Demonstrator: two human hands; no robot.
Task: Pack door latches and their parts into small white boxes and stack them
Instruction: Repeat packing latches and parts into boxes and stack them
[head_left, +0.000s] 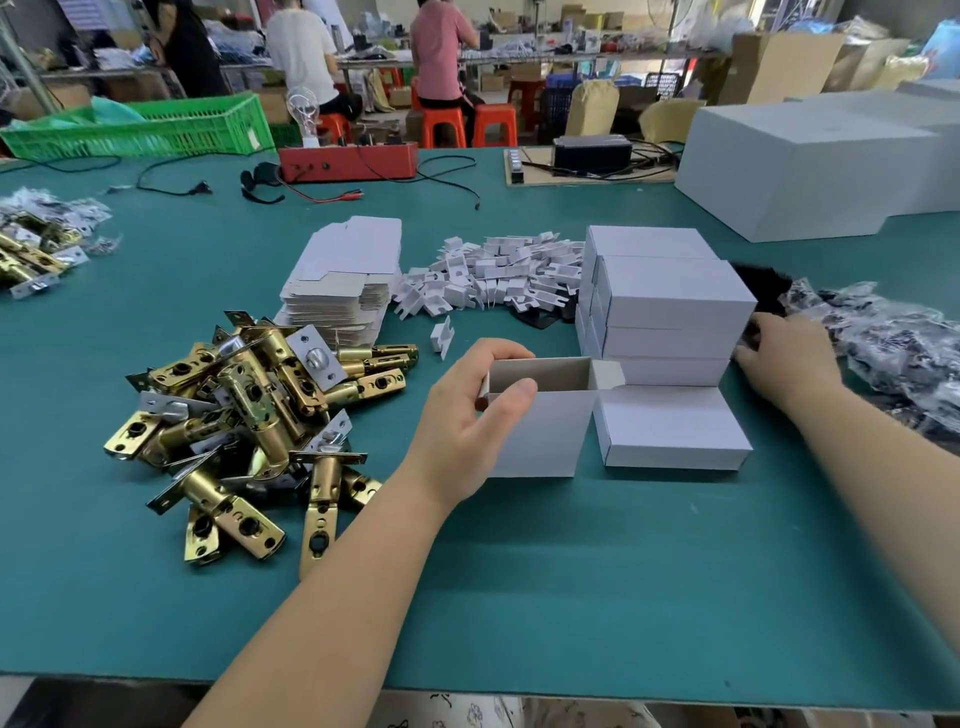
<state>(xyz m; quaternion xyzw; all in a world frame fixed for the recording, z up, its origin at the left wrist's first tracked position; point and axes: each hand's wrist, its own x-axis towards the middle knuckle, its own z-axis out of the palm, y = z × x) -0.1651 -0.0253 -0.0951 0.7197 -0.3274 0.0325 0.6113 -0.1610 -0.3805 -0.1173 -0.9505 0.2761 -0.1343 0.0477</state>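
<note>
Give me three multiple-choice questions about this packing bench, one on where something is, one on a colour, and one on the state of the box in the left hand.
1. Where is the latch pile relative to the open box?
A. To its left
B. To its right
C. Inside it

2. What colour is the table surface?
A. Red
B. Teal green
C. White

3. What state is the box held by the left hand in?
A. Closed and stacked
B. Folded flat
C. Open at the top, no latch visible inside

Answers:
1. A, the brass latches lie left of the box.
2. B, the mat under everything is teal green.
3. C, the flap stands up and only bare cardboard shows inside, while the right hand reaches toward the bag pile beside the box stack.
</note>
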